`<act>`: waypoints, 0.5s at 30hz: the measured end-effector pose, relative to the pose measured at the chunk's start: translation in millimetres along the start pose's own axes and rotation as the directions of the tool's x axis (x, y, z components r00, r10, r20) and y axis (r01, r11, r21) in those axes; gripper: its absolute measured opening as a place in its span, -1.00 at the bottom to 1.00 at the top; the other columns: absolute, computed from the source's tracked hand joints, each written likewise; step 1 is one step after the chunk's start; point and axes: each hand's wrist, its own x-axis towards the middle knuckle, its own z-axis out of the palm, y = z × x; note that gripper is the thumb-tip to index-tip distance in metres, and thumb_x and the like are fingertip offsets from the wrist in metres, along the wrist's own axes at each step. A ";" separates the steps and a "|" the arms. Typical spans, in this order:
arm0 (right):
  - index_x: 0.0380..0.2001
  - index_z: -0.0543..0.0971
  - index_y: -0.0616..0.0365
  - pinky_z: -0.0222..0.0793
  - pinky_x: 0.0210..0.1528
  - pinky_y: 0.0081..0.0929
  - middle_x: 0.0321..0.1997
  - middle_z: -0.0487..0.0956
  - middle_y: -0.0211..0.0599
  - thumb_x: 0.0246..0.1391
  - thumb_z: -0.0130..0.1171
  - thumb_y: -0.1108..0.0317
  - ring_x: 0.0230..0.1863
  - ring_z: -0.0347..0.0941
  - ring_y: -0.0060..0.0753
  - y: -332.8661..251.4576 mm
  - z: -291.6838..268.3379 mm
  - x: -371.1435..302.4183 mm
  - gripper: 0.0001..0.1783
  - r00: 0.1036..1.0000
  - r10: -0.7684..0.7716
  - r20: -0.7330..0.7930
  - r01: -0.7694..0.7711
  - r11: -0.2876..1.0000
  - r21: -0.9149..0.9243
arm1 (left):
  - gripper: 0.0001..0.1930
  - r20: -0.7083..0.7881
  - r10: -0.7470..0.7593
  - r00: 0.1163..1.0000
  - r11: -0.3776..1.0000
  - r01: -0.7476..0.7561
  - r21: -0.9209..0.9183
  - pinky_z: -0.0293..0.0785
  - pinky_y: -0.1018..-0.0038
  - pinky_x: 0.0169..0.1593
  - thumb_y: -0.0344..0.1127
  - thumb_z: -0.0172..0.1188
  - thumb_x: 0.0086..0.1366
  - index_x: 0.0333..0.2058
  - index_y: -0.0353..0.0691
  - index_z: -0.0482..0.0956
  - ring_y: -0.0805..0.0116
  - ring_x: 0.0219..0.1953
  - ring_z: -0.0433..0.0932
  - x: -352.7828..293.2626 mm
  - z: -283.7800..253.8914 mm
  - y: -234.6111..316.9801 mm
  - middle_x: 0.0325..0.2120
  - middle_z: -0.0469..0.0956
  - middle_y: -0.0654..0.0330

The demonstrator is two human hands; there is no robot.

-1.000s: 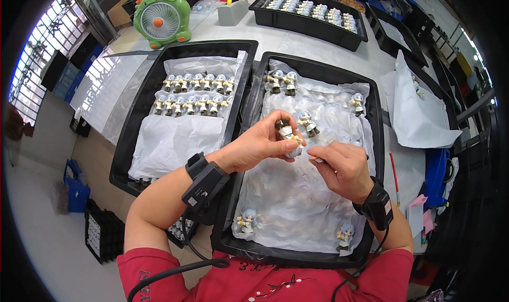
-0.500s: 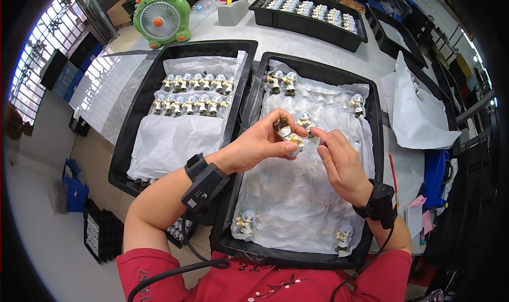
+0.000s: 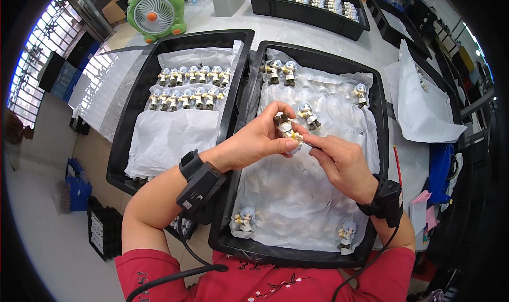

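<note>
My left hand [image 3: 268,135] is closed around a small figurine [image 3: 287,128] in white with dark legs, tipped head down toward me. Its pale blue hair shows partly below my thumb. My right hand [image 3: 342,164] pinches a thin dark tool [image 3: 312,144], mostly hidden by the fingers, with its tip at the held figurine. Just beyond my hands, a matching figurine [image 3: 307,116] lies on the crumpled white paper [image 3: 297,196] lining a black tray [image 3: 377,127]. More figurines rest near that tray's corners, one [image 3: 245,218] at the near left and one [image 3: 347,234] at the near right.
To the left, a second black tray [image 3: 119,153] holds two rows of figurines [image 3: 193,75] on white paper. A green fan [image 3: 155,13] and a grey tape dispenser [image 3: 229,4] stand behind. Another filled black tray [image 3: 307,13] is at the back. White paper [image 3: 427,108] lies at the right.
My right hand has moved in toward the left one, its fingers now closed together at the held figurine. The whole view has shifted slightly.
</note>
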 end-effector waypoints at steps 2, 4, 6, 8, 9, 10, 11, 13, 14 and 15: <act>-0.10 0.53 0.17 0.42 -0.39 -0.36 -0.40 0.56 -0.14 0.02 0.16 0.52 -0.42 0.53 -0.14 0.5 0.1 0.8 -0.69 0.999 -0.044 -0.007 0.044 0.998 -0.036 | -0.54 -0.002 -0.007 1.000 1.000 0.007 0.008 0.54 0.45 -0.10 -0.32 0.25 0.21 -0.03 -0.15 0.19 0.48 -0.16 0.50 0.3 -0.8 -0.3 -0.06 0.45 0.10; -0.12 0.54 0.16 0.39 -0.44 -0.36 -0.47 0.52 -0.19 0.01 0.16 0.53 -0.47 0.49 -0.16 0.2 0.1 1.0 -0.70 0.997 -0.069 -0.017 0.068 0.995 -0.069 | -0.55 -0.032 -0.023 0.999 0.999 0.024 0.037 0.54 0.44 -0.11 -0.29 0.26 0.21 -0.03 -0.16 0.20 0.49 -0.16 0.49 0.8 -1.0 0.1 -0.06 0.45 0.10; -0.12 0.54 0.16 0.39 -0.45 -0.37 -0.47 0.51 -0.20 0.01 0.16 0.53 -0.48 0.49 -0.18 1.3 0.7 0.9 -0.70 0.997 -0.076 -0.024 0.075 0.995 -0.074 | -0.54 -0.023 -0.023 0.999 1.000 0.024 0.012 0.54 0.44 -0.11 -0.28 0.26 0.22 -0.01 -0.16 0.21 0.49 -0.15 0.49 0.4 0.2 2.5 -0.07 0.45 0.11; -0.12 0.54 0.15 0.38 -0.45 -0.37 -0.48 0.51 -0.20 0.01 0.16 0.54 -0.49 0.48 -0.19 1.1 1.1 1.3 -0.69 0.996 -0.085 -0.030 0.082 0.994 -0.078 | -0.54 -0.015 -0.022 1.000 1.000 0.022 -0.013 0.54 0.44 -0.11 -0.28 0.26 0.22 0.00 -0.17 0.22 0.49 -0.14 0.48 -0.2 0.3 3.5 -0.07 0.46 0.13; -0.12 0.54 0.15 0.38 -0.46 -0.38 -0.48 0.51 -0.20 0.00 0.16 0.54 -0.49 0.48 -0.19 0.4 1.1 2.0 -0.69 0.996 -0.078 -0.032 0.075 0.995 -0.073 | -0.52 -0.045 -0.042 0.998 0.999 0.042 -0.014 0.54 0.44 -0.11 -0.26 0.26 0.22 0.02 -0.17 0.23 0.49 -0.13 0.47 -0.7 0.1 3.4 -0.08 0.46 0.15; -0.12 0.55 0.15 0.38 -0.46 -0.38 -0.48 0.51 -0.20 0.00 0.16 0.54 -0.49 0.48 -0.20 0.0 1.0 2.5 -0.69 0.997 -0.071 -0.034 0.068 0.995 -0.068 | -0.51 -0.074 -0.062 0.995 0.998 0.061 -0.016 0.54 0.44 -0.10 -0.25 0.26 0.22 0.04 -0.16 0.24 0.49 -0.12 0.46 -0.7 -0.3 3.2 -0.09 0.47 0.17; -0.12 0.55 0.15 0.38 -0.46 -0.38 -0.48 0.51 -0.20 0.00 0.16 0.54 -0.49 0.48 -0.20 -0.6 0.7 2.7 -0.69 0.997 -0.073 -0.033 0.071 0.995 -0.068 | -0.51 -0.076 -0.060 0.995 0.998 0.059 -0.016 0.54 0.44 -0.10 -0.25 0.26 0.22 0.04 -0.16 0.24 0.49 -0.12 0.46 -1.1 -0.6 2.7 -0.09 0.47 0.17; -0.11 0.54 0.16 0.37 -0.47 -0.37 -0.48 0.51 -0.20 0.00 0.17 0.54 -0.49 0.48 -0.19 -1.4 0.4 3.2 -0.68 0.996 -0.082 -0.026 0.080 0.994 -0.073 | -0.51 -0.057 -0.044 0.997 0.999 0.043 -0.020 0.55 0.43 -0.11 -0.24 0.21 0.26 0.09 -0.14 0.22 0.47 -0.09 0.45 -1.2 -1.5 1.0 -0.11 0.47 0.20; -0.11 0.54 0.16 0.37 -0.47 -0.37 -0.48 0.51 -0.20 0.00 0.17 0.54 -0.49 0.48 -0.19 -0.7 1.3 3.0 -0.68 0.996 -0.082 -0.025 0.080 0.994 -0.074 | -0.51 -0.057 -0.043 0.997 0.999 0.042 -0.021 0.55 0.43 -0.11 -0.24 0.21 0.26 0.09 -0.14 0.22 0.47 -0.09 0.45 -0.6 -1.5 1.0 -0.11 0.47 0.20; -0.10 0.54 0.15 0.37 -0.47 -0.37 -0.48 0.51 -0.21 -0.01 0.17 0.54 -0.49 0.48 -0.18 0.5 3.1 2.7 -0.67 0.995 -0.089 -0.055 0.085 0.993 -0.078 | -0.52 -0.035 -0.066 0.997 0.996 0.064 -0.063 0.55 0.42 -0.11 -0.23 0.17 0.28 0.10 -0.14 0.21 0.44 -0.09 0.46 0.0 -1.5 1.3 -0.11 0.46 0.20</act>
